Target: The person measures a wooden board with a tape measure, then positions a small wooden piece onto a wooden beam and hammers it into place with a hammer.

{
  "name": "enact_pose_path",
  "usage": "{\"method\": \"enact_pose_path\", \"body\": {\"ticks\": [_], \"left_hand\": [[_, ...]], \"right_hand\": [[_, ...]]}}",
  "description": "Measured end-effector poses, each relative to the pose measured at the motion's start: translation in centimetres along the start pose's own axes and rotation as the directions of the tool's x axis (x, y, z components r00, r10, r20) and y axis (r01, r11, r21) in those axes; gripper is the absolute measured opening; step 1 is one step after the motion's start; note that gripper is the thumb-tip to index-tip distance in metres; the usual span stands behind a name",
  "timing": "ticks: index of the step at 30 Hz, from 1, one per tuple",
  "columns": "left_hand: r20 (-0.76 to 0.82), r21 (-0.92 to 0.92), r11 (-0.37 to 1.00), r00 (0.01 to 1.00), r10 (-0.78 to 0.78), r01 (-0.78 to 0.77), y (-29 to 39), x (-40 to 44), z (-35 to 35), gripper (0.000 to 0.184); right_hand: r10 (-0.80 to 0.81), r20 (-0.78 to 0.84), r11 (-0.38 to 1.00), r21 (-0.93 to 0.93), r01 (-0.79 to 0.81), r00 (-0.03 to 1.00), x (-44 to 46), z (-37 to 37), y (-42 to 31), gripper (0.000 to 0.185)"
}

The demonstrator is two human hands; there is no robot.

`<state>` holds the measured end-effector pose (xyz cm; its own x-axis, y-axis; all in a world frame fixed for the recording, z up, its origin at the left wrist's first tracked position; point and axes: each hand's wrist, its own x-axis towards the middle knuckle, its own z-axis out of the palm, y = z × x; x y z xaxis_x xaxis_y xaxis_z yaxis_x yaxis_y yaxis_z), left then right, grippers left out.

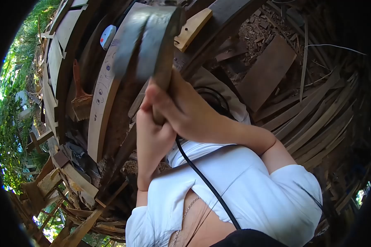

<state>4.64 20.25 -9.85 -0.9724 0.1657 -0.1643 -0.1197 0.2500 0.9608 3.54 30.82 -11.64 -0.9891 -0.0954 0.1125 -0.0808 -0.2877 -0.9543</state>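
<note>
Both hands are closed together around the narrow lower end of a grey grooved piece (148, 39), which is blurred and whose material I cannot make out. My left hand (152, 127) comes up from below, its fingers partly hidden behind the piece and the other hand. Reaching in from the right, my right hand (179, 109) wraps round the same end, just above and beside my left hand. Left of the hands lies a long pale wooden plank (101, 101) with drawn marks. Beyond it is a brush (81, 94) with a reddish handle.
A small white and blue object (107, 36) is at the upper left. Near the top is a light wooden piece (196, 26). A brown flat board (268, 72) and long wooden strips (317, 119) lie right. A black cable (202, 179) crosses the white shirt.
</note>
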Motion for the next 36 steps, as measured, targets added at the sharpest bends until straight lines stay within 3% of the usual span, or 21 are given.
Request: {"method": "enact_pose_path", "body": {"ticks": [2, 4, 5, 6, 8, 10, 11, 13, 14, 16, 17, 19, 20, 22, 25, 26, 29, 31, 33, 35, 36], "left_hand": [[0.106, 0.31, 0.913, 0.964, 0.244, -0.265, 0.2, 0.1, -1.3, 0.034], [0.099, 0.282, 0.93, 0.972, 0.215, -0.235, -0.2, 1.1, -0.8, 0.034], [0.041, 0.02, 0.996, 0.995, 0.089, -0.09, -1.2, 1.4, -0.2, 0.035], [0.043, 0.113, 0.976, 0.98, -0.194, 0.188, -0.7, 1.6, -0.1, 0.037], [0.006, 0.03, 0.966, 0.966, -0.258, 0.258, -2.2, 1.3, -0.2, 0.035], [0.059, 0.113, 0.987, 0.991, -0.12, 0.113, 0.2, 0.2, -1.0, 0.034], [-0.045, 0.037, 0.998, 0.998, 0.044, -0.042, 0.8, 0.0, -0.5, 0.036], [0.126, 0.099, 0.948, 0.949, 0.29, -0.303, 0.2, 0.5, -1.6, 0.037], [0.125, 0.099, 0.946, 0.947, 0.297, -0.31, -0.1, 0.8, -1.3, 0.037], [-0.007, 0.082, 0.987, 0.99, 0.141, -0.14, -0.6, 1.5, -0.1, 0.033], [-0.026, -0.046, 0.997, 0.998, -0.055, 0.053, -0.6, 2.0, 0.5, 0.023], [0.1, 0.196, 0.974, 0.986, -0.135, 0.113, -2.3, 2.7, 0.0, 0.015], [0.126, 0.2, 0.978, 0.988, -0.084, 0.058, -2.4, 2.6, -0.4, 0.013], [0.131, 0.171, 0.984, 0.991, 0.03, -0.052, -1.0, 1.9, -0.4, 0.012], [0.027, 0.121, 0.992, 0.998, -0.048, 0.044, 2.4, 1.1, -0.5, 0.008], [0.012, 0.116, 0.992, 0.999, -0.046, 0.044, 3.0, 0.7, -1.1, 0.008], [-0.109, 0.018, 0.999, 0.993, 0.036, -0.034, 5.9, -0.6, -1.3, 0.014], [-0.081, -0.121, 0.992, 0.996, -0.026, 0.016, 6.6, -0.7, -1.1, 0.017], [0.11, -0.169, 0.981, 0.991, -0.081, 0.098, 4.9, 0.4, -1.2, 0.019], [0.191, 0.138, 0.929, 0.911, -0.365, 0.343, 2.4, 2.4, -0.7, 0.017], [0.196, 0.16, 0.939, 0.923, -0.333, 0.305, 0.8, 2.4, -0.5, 0.015]], "right_hand": [[-0.186, 0.058, 0.972, -0.138, 0.192, 0.981, 0.0, 0.1, -0.6, 0.041], [-0.208, 0.014, 0.976, -0.064, 0.209, 0.978, 0.4, 0.5, 1.0, 0.039], [0.046, 0.005, 0.997, 0.064, -0.047, 0.999, 0.5, 0.1, 1.4, 0.04], [0.298, -0.005, 0.936, 0.199, -0.291, 0.955, 0.6, -0.3, 1.8, 0.04], [0.216, -0.016, 0.967, 0.142, -0.212, 0.976, 0.3, 0.0, 1.4, 0.042], [0.05, -0.017, 0.999, 0.0, -0.05, 0.999, -0.1, 0.4, 0.6, 0.044], [-0.056, -0.006, 0.996, -0.063, 0.056, 0.998, 0.1, 0.5, -0.2, 0.044], [-0.213, 0.006, 0.967, -0.141, 0.211, 0.977, 0.3, 0.8, -1.1, 0.042], [-0.263, 0.007, 0.952, -0.159, 0.261, 0.965, 0.3, 1.0, -1.2, 0.042], [0.025, -0.102, 0.998, 0.066, -0.018, 0.994, 0.3, 0.8, 0.3, 0.037], [0.219, -0.152, 0.956, 0.231, -0.181, 0.964, 0.3, 0.7, 1.3, 0.033], [0.271, -0.071, 0.952, 0.167, -0.256, 0.96, -0.1, -0.6, 2.0, 0.03], [0.268, -0.071, 0.953, 0.166, -0.254, 0.961, -0.4, -1.2, 1.6, 0.03], [0.047, -0.019, 0.996, -0.07, -0.049, 0.999, -1.6, -1.7, 0.3, 0.035], [-0.085, -0.124, 0.989, -0.135, 0.068, 0.989, -2.1, -2.5, 1.0, 0.031], [0.016, -0.175, 1.0, 0.002, -0.016, 0.984, -2.2, -2.9, 1.1, 0.031], [0.056, -0.195, 0.998, 0.021, -0.052, 0.979, -2.3, -4.7, 1.2, 0.029], [0.023, -0.223, 0.999, 0.048, -0.013, 0.975, -2.3, -5.1, 1.7, 0.023], [0.011, -0.262, 0.988, 0.153, 0.031, 0.965, -2.5, -5.7, 1.8, 0.021], [0.013, -0.3, 0.985, 0.17, 0.04, 0.954, -2.4, -5.6, 1.2, 0.021], [0.021, -0.311, 0.985, 0.171, 0.034, 0.95, -2.5, -5.8, 1.1, 0.021]]}}
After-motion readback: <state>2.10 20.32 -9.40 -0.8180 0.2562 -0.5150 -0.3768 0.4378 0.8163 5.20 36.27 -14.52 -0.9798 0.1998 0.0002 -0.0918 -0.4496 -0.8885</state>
